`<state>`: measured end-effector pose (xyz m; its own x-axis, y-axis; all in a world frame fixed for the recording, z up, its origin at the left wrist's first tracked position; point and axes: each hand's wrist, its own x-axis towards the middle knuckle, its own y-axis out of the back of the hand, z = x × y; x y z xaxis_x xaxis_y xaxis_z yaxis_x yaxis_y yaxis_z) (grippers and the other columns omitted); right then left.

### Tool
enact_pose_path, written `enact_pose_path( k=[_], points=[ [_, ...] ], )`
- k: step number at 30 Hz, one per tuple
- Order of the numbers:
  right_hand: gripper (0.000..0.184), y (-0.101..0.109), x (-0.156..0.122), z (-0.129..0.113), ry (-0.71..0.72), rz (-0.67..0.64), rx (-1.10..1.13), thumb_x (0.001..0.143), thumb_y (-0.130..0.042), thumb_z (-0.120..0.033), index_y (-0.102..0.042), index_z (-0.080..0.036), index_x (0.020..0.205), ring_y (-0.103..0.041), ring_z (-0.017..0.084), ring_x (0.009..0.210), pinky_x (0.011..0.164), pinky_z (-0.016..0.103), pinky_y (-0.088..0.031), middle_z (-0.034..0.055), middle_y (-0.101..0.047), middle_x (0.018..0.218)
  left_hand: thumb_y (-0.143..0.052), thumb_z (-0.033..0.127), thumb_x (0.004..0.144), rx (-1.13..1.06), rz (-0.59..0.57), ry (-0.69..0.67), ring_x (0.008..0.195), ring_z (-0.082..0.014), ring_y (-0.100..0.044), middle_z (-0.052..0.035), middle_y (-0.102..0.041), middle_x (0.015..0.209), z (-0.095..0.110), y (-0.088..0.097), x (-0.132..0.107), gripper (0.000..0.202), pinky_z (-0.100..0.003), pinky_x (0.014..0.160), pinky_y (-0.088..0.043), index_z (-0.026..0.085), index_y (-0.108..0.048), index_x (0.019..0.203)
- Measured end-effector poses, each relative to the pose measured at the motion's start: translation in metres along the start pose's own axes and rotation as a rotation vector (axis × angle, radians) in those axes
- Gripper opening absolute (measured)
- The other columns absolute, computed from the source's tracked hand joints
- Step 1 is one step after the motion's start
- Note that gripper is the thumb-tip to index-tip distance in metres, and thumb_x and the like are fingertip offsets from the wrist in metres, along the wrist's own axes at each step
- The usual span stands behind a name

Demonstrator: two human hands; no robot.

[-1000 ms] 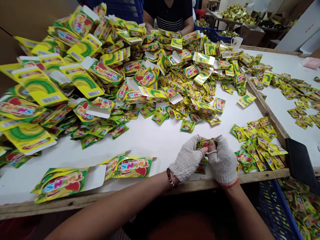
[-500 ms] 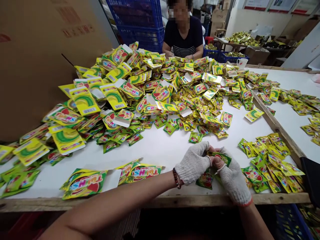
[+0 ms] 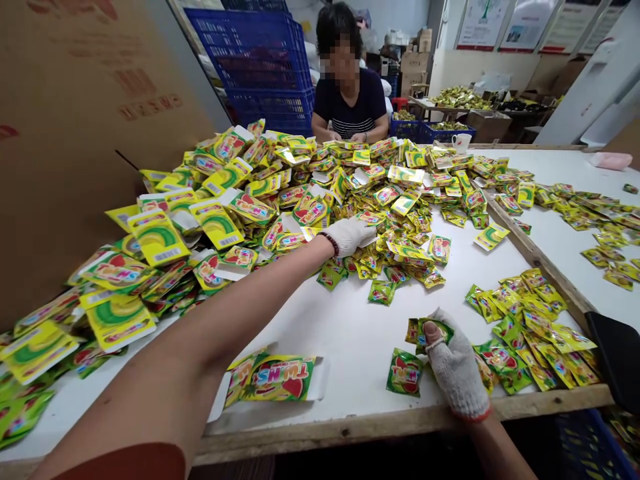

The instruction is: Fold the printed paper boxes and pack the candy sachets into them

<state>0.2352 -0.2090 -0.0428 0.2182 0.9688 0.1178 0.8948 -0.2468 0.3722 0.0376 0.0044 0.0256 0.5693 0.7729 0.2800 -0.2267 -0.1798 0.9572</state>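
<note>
My left hand (image 3: 351,238), in a white fingerless glove, reaches into the heap of yellow-green printed boxes (image 3: 311,212). Its fingertips are lost among the boxes and small sachets, so its grip cannot be made out. Near the table's front edge, my right hand (image 3: 456,367), gloved the same way, is closed with the thumb pressing on small candy sachets (image 3: 443,329). Just left of it, one green sachet (image 3: 405,372) lies flat on the white tabletop. A printed box (image 3: 283,379) with a raised white flap lies under my left forearm, beside another.
Several sachets (image 3: 537,327) lie grouped right of my right hand, by a wooden divider strip (image 3: 545,263) and a black phone-like object (image 3: 614,357). A large cardboard carton (image 3: 60,153) stands left. Across the table a person (image 3: 350,100) sits before blue crates (image 3: 255,60).
My left hand has left my right hand and stretched forward to the heap. The right hand keeps hold of the sachets. The view has shifted, and the left forearm now covers one front box.
</note>
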Motion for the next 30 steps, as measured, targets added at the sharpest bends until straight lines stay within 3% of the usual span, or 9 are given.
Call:
enact_pose_path(
  k=[4,7,10,13,16,19,22,25,30],
  points=[
    [0.031,0.001,-0.002,0.003,-0.036,0.030,0.091,0.091,-0.050,-0.048,-0.055,-0.019,0.082,-0.057,0.014,0.059,0.054,0.024,-0.049,0.0002,-0.060,0.069,-0.053,0.004,0.080,-0.059,-0.011,-0.018,0.099,-0.0153,-0.055,-0.0011,-0.062,0.097,0.017,0.018,-0.003,0.023,-0.029,0.094,-0.038,0.009,-0.059,0.102],
    [0.034,0.003,-0.006,0.006,-0.133,0.065,0.262,0.089,-0.054,-0.053,-0.056,-0.019,0.090,-0.048,0.010,0.045,0.042,0.022,-0.043,-0.0035,-0.055,0.061,-0.061,0.022,0.081,-0.136,-0.027,0.037,0.083,-0.0149,-0.057,-0.0015,-0.060,0.094,0.036,0.026,-0.021,0.030,-0.026,0.076,-0.043,0.012,-0.052,0.107],
    [0.038,0.005,-0.009,0.007,-0.196,0.154,0.439,0.085,-0.059,-0.057,-0.055,-0.020,0.092,-0.049,0.011,0.041,0.037,0.022,-0.042,-0.0041,-0.054,0.058,-0.068,0.040,0.076,-0.257,-0.086,0.077,0.067,-0.0123,-0.054,0.0021,-0.057,0.083,0.066,0.016,-0.058,0.042,-0.023,0.061,-0.043,0.016,-0.046,0.103],
    [0.042,0.010,-0.008,0.005,-0.223,0.325,0.484,0.082,-0.061,-0.059,-0.056,-0.019,0.095,-0.052,0.012,0.044,0.039,0.023,-0.045,-0.0017,-0.059,0.066,-0.070,0.047,0.071,-0.446,-0.094,0.177,0.069,-0.0156,-0.055,0.0009,-0.057,0.081,0.101,-0.007,-0.103,0.047,-0.027,0.062,-0.046,0.019,-0.046,0.100],
    [0.039,0.015,-0.005,0.000,-0.175,0.337,0.321,0.085,-0.058,-0.058,-0.058,-0.019,0.090,-0.053,0.012,0.052,0.046,0.024,-0.046,-0.0005,-0.060,0.070,-0.070,0.030,0.066,-0.442,-0.102,0.197,0.083,-0.0221,-0.058,-0.0051,-0.061,0.093,0.125,-0.030,-0.132,0.041,-0.035,0.075,-0.049,0.019,-0.050,0.101],
    [0.035,0.017,-0.002,-0.003,-0.010,0.182,0.010,0.089,-0.053,-0.051,-0.057,-0.019,0.077,-0.054,0.015,0.062,0.058,0.026,-0.045,0.0003,-0.059,0.068,-0.063,0.018,0.064,-0.410,-0.144,0.163,0.086,-0.0234,-0.059,-0.0060,-0.062,0.094,0.135,-0.044,-0.140,0.036,-0.036,0.078,-0.050,0.020,-0.053,0.099],
    [0.033,0.016,-0.004,-0.003,0.020,0.041,-0.263,0.092,-0.048,-0.046,-0.055,-0.020,0.073,-0.052,0.016,0.064,0.062,0.027,-0.039,0.0001,-0.057,0.066,-0.061,0.020,0.068,-0.401,-0.157,0.138,0.086,-0.0246,-0.060,-0.0073,-0.063,0.094,0.137,-0.046,-0.139,0.031,-0.037,0.078,-0.052,0.019,-0.055,0.098],
    [0.035,0.014,-0.006,-0.003,0.016,-0.082,-0.378,0.095,-0.044,-0.045,-0.052,-0.021,0.071,-0.052,0.015,0.064,0.062,0.027,-0.036,-0.0004,-0.056,0.064,-0.061,0.021,0.070,-0.355,-0.166,0.083,0.093,-0.0280,-0.061,-0.0110,-0.064,0.100,0.137,-0.044,-0.138,0.031,-0.041,0.084,-0.053,0.016,-0.056,0.100],
    [0.035,0.009,-0.002,-0.009,0.088,-0.118,-0.543,0.096,-0.042,-0.043,-0.051,-0.021,0.069,-0.051,0.015,0.061,0.060,0.027,-0.030,-0.0002,-0.056,0.061,-0.061,0.020,0.071,-0.350,-0.127,0.013,0.099,-0.0289,-0.061,-0.0131,-0.064,0.107,0.141,-0.043,-0.143,0.034,-0.043,0.090,-0.053,0.015,-0.055,0.105]
  ],
)
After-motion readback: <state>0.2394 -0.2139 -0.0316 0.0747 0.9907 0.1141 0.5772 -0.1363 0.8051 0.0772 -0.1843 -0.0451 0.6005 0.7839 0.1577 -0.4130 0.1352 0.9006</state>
